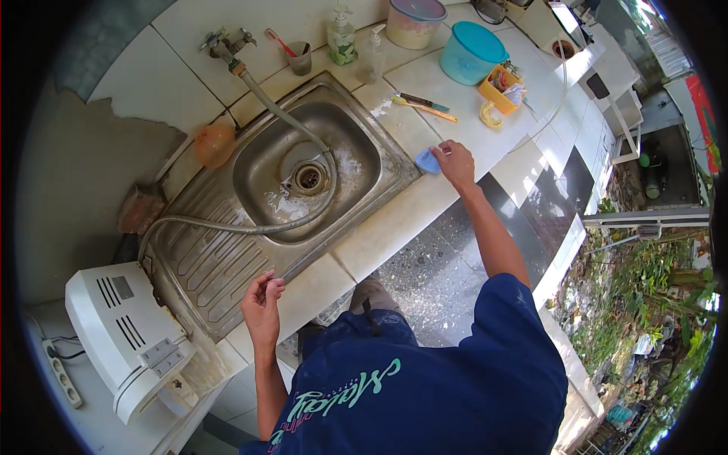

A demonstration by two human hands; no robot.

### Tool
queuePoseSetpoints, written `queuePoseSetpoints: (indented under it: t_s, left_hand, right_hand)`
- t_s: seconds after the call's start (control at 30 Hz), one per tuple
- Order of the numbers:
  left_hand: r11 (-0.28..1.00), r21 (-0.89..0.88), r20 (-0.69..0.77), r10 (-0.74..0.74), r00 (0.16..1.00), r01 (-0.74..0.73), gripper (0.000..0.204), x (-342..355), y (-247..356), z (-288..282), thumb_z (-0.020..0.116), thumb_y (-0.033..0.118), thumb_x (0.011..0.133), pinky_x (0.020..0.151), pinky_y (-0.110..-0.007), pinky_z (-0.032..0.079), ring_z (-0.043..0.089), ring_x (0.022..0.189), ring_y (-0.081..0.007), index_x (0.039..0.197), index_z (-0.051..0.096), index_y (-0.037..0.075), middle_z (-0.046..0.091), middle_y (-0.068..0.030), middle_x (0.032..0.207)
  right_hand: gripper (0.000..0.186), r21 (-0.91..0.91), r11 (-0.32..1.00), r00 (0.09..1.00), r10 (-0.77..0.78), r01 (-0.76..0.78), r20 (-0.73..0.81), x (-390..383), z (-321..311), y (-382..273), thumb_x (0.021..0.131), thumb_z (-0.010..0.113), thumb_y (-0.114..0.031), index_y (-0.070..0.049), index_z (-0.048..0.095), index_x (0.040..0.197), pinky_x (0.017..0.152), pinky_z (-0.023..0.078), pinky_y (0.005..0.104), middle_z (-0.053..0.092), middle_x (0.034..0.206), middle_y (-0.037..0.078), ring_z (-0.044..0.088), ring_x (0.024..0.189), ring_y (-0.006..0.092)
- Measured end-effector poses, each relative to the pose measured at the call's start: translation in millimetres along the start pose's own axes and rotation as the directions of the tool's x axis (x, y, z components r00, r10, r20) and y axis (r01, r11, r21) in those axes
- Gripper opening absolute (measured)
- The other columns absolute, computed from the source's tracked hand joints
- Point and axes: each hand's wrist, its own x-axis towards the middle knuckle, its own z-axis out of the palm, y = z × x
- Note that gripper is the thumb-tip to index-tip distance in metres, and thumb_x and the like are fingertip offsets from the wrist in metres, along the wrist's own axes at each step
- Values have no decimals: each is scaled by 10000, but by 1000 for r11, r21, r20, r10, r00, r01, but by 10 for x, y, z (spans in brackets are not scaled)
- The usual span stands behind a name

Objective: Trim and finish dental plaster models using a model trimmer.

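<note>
My right hand is over the tiled counter just right of the sink, its fingers closed on the edge of a small light blue piece. That piece rests at the counter beside the sink's corner; its exact kind is too small to tell. My left hand hovers by the front edge of the sink's drainboard, fingers loosely curled, with nothing visible in it. The steel sink lies between my hands. A grey hose runs from the wall tap down into the basin and out across the drainboard.
Behind the sink stand a cup with a red toothbrush, a pump bottle and an orange ball-like object. Right are a turquoise tub, a yellow box, a yellow-handled brush and a yellowish curved piece. A white machine stands left.
</note>
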Motion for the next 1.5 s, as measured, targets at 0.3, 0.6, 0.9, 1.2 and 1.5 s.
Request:
queuePoseSetpoints:
  t_s: [0.3,0.6,0.9,1.2,1.5]
  left_hand:
    - [999,17,-161,-37,986,41,234,166,89,82,534,100,953,772,-252,498,616,828,-130,1125,590,-48,656,-105,935]
    - [990,-36,-209,-142,968,138,242,-125,76,84,537,112,954,800,-250,503,633,870,-138,1132,594,-42,672,-110,961]
    - [991,-117,-299,-95,950,62,252,-576,-3,-251,556,127,937,819,-258,508,647,884,-130,1123,609,-34,687,-93,938]
    - [919,-346,-279,89,956,-187,299,-1181,-238,-1530,526,222,981,799,-257,495,615,927,-124,1144,590,-20,663,-85,1000]
    - [949,-270,-324,68,944,-161,389,-2222,-768,-3376,646,136,887,836,-264,494,602,979,-130,1223,562,-42,644,-106,1100]
  right_hand:
    - [465,252,706,691,705,-662,-159,1269,-401,1533,806,631,-431,-26,682,1028,851,495,408,680,1029,157,663,909,333]
    - [527,116,847,747,515,-519,-420,1508,-17,1721,701,713,-461,8,682,940,783,521,385,689,885,168,669,829,300]
    - [304,741,658,885,417,-136,-208,821,27,575,788,706,-146,-1,571,1019,547,544,249,655,800,135,630,626,187]
    - [272,807,557,510,-646,-195,569,-2780,432,-3335,863,618,1,-23,517,1115,787,462,221,596,963,36,570,877,90]
    - [383,815,547,392,-804,194,447,-4934,823,-5239,782,697,-78,3,491,1095,695,517,272,688,847,136,640,717,155]
